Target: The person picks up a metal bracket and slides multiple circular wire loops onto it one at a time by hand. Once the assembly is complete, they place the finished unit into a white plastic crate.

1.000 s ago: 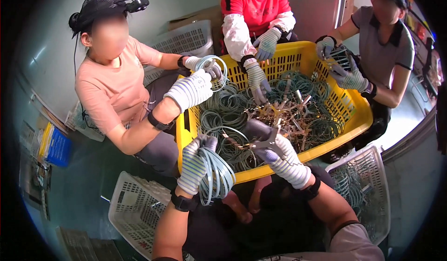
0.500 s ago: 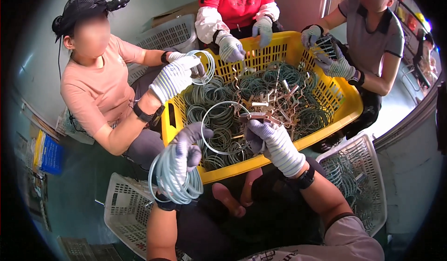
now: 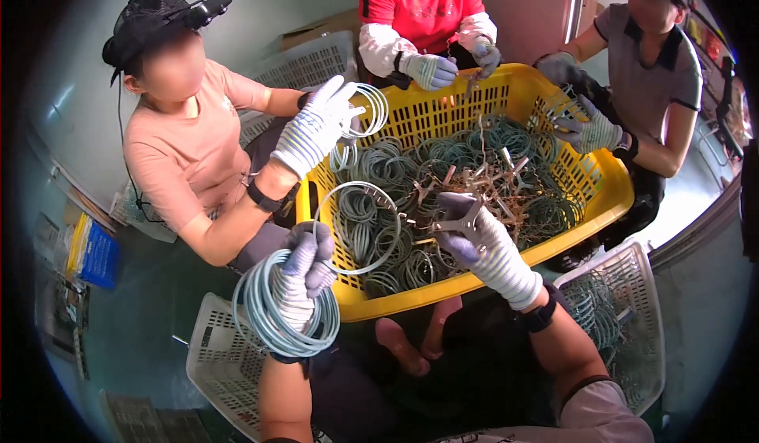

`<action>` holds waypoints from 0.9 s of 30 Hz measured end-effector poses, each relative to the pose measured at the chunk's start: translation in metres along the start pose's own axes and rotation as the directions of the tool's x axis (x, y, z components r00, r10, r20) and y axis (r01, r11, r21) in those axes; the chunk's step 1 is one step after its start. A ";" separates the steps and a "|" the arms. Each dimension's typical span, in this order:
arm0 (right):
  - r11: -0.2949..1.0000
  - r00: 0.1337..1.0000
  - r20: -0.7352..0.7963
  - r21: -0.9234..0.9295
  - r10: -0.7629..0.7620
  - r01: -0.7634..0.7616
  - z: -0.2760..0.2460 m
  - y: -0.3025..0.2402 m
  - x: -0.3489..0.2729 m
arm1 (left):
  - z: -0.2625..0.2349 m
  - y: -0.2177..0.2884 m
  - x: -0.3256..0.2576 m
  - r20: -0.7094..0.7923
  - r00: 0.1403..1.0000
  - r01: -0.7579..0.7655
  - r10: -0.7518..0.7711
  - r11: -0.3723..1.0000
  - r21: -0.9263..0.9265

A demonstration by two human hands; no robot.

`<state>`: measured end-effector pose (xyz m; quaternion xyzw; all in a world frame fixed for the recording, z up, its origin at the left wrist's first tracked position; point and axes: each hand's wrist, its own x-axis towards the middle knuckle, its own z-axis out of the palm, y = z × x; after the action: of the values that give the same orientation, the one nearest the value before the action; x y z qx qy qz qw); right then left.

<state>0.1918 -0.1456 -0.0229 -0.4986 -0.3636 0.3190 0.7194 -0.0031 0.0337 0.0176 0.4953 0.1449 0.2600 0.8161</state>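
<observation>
Both my hands wear striped knit gloves with grey fingers. My left hand [image 3: 307, 273] is closed, pinching the edge of one large wire ring [image 3: 353, 271] in front of the yellow basket. A bundle of pale blue-grey wire rings [image 3: 257, 305] hangs around the same hand and wrist. My right hand [image 3: 486, 249] holds a grey metal piece with prongs [image 3: 460, 223] between thumb and fingers, over the basket's near side. The ring and the pronged piece are apart. Inside the yellow basket [image 3: 419, 302] lie many coiled rings [image 3: 360, 206] and a heap of brownish metal pieces [image 3: 494, 186].
Three co-workers in gloves work around the basket: at left one holds several rings [image 3: 371, 111]; one is at the far side, another at right. A white crate [image 3: 213, 348] stands at lower left, another with rings [image 3: 589, 305] at lower right. A blue bin [image 3: 96, 255] is far left.
My right hand has come away from the ring and now shows the pronged piece. My left hand keeps the ring. The left co-worker's rings moved up and right with the shifting view.
</observation>
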 end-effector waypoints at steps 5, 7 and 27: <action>0.736 0.899 0.327 -0.523 -0.292 0.430 -0.007 -0.001 0.004 | -0.015 0.009 -0.001 -0.061 0.996 -0.059 0.061 0.998 0.028; 0.593 0.845 0.402 -0.603 -0.352 0.534 -0.006 -0.002 0.008 | -0.018 0.008 -0.001 -0.046 0.995 -0.089 0.091 0.995 0.051; 0.513 0.925 0.176 -0.790 -0.336 0.337 -0.012 0.005 0.009 | -0.009 0.008 -0.007 0.275 0.961 -0.146 -0.010 0.829 0.540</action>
<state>0.2063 -0.1422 -0.0282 -0.6899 -0.5577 -0.0269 0.4608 -0.0150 0.0394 0.0200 0.7460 0.0854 0.1669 0.6390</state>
